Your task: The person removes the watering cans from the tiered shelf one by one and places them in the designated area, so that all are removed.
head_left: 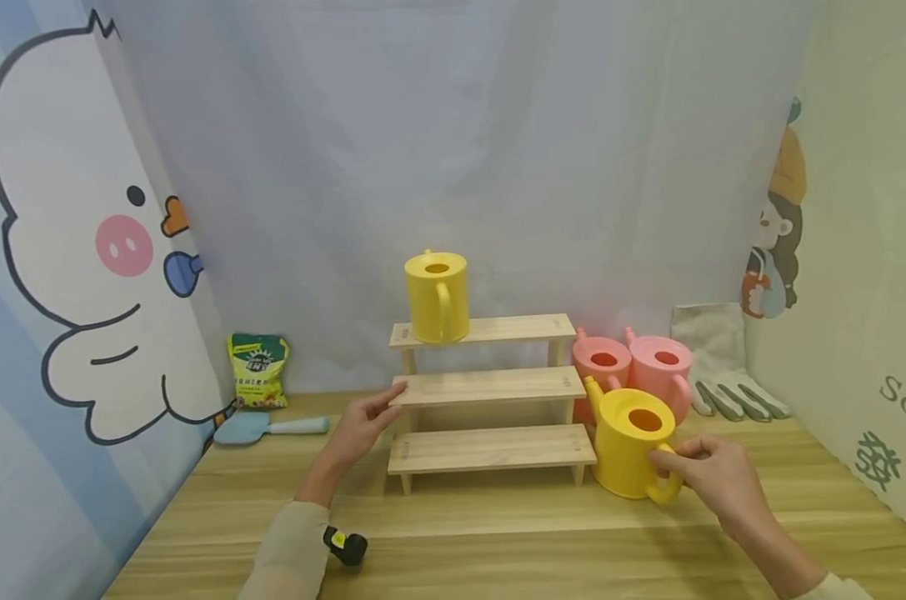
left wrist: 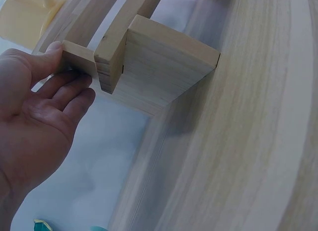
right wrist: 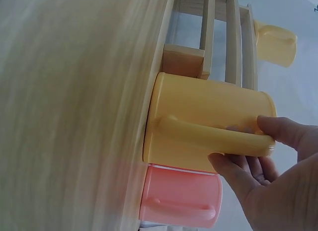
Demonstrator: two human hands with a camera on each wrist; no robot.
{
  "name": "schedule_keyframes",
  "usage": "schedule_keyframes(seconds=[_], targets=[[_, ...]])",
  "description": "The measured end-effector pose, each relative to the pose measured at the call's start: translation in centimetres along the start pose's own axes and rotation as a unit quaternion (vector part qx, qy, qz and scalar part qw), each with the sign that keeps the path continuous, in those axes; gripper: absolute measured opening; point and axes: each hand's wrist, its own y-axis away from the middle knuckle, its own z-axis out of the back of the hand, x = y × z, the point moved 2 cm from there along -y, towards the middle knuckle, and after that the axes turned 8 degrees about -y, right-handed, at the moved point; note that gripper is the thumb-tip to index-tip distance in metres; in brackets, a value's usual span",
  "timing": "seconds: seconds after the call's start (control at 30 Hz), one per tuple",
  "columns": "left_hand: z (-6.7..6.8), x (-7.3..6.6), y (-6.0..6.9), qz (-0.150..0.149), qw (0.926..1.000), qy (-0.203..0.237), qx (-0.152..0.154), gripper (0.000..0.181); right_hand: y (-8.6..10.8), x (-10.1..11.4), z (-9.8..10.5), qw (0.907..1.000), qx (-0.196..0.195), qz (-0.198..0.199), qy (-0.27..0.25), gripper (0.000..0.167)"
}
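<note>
My left hand (head_left: 361, 427) pinches the left end of the middle step of a three-tier wooden stand (head_left: 490, 385); in the left wrist view the thumb lies on top with fingers beneath. At the stand's right side, my right hand (head_left: 715, 479) grips the handle of a yellow watering can (head_left: 623, 454). This can appears to stand on the table, its spout toward the back left. A second yellow watering can (head_left: 422, 300) sits on the left of the top step. Behind the gripped can are two pink watering cans (head_left: 658, 367), partly hidden.
A green and yellow packet (head_left: 257, 371) stands at the back left, a light blue hand trowel (head_left: 246, 428) before it. Gloves (head_left: 711, 350) lean against the back curtain at right. Printed fabric walls bound the wooden table (head_left: 498, 550) on both sides.
</note>
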Motion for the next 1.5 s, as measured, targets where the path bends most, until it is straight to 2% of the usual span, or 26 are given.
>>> schedule_keyframes(seconds=[0.23,0.33,0.57,0.7,0.93,1.03,1.23,1.4,1.5], targets=[[0.1,-0.1,0.0,0.002,1.0000,-0.002,-0.003,0.046,-0.1,0.1,0.5,0.9998,0.011,-0.003,0.013,0.052],[0.2,0.0,0.0,-0.001,1.0000,-0.004,-0.001,0.046,-0.2,0.3,1.1,0.9998,0.009,0.007,0.019,0.054],[0.2,0.0,-0.1,-0.001,1.0000,-0.005,0.003,0.047,0.1,1.6,3.5,0.9967,-0.060,0.055,0.001,0.057],[0.1,0.1,-0.2,0.005,0.9999,-0.011,0.003,0.047,0.3,2.6,3.7,0.9954,-0.068,0.067,0.003,0.057],[0.0,0.1,-0.4,0.002,1.0000,-0.005,0.004,0.047,0.0,5.0,2.5,0.9921,-0.060,0.110,-0.008,0.057],[-0.1,0.1,-0.4,0.001,1.0000,-0.002,0.004,0.047,-0.3,6.1,1.5,0.9890,-0.052,0.136,-0.028,0.051],[-0.1,0.2,-0.2,0.004,1.0000,0.003,0.008,0.047,-0.3,8.5,-0.9,0.9848,-0.022,0.164,-0.052,0.049],[0.1,0.2,-0.1,0.006,1.0000,-0.004,0.007,0.047,-0.4,11.1,-2.8,0.9728,-0.012,0.217,-0.081,0.041],[0.1,0.2,-0.1,0.011,0.9999,0.000,0.006,0.048,-0.7,12.6,-4.0,0.9678,-0.007,0.235,-0.091,0.038]])
